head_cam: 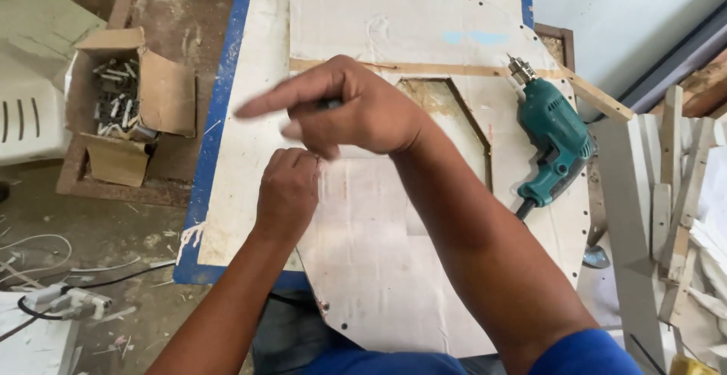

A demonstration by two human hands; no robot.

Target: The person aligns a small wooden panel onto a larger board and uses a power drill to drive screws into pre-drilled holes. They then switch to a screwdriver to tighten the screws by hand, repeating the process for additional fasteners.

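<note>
My right hand (356,106) hovers over a white panel (379,231) on the workbench, index finger stretched to the left, the other fingers curled around a small dark object that is mostly hidden. My left hand (288,189) is just below it, fingers bent down and pressing on the panel's surface near its left edge. The panel has small holes along its edges and an angular cut-out (454,110) behind my right wrist.
A teal electric drill (553,136) lies on the panel at the right. An open cardboard box (125,95) of metal fasteners sits on the floor at the left. Wooden offcuts (674,193) pile up at the right. A cable and plug (60,303) lie at the lower left.
</note>
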